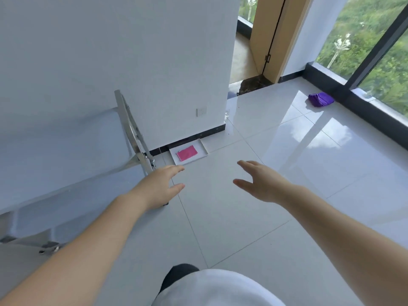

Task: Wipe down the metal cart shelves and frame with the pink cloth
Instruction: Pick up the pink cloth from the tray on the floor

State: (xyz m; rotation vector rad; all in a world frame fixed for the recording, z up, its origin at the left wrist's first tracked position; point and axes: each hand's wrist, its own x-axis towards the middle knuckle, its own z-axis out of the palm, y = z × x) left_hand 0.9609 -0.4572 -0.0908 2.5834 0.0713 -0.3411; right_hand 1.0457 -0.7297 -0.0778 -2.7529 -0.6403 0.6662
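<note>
Seen from the head, the pink cloth (187,153) lies folded in a white tray (201,149) on the floor against the wall, just beside the metal cart (132,131), probably so it is handy for the wiping. The left hand (160,187) and right hand (261,184) stretch forward, each grip open and empty, likely reaching for the cloth.

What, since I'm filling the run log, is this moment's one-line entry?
stage: before pickup; left hand: open, empty; right hand: open, empty; pink cloth: in white tray on floor; metal cart: at left
</note>
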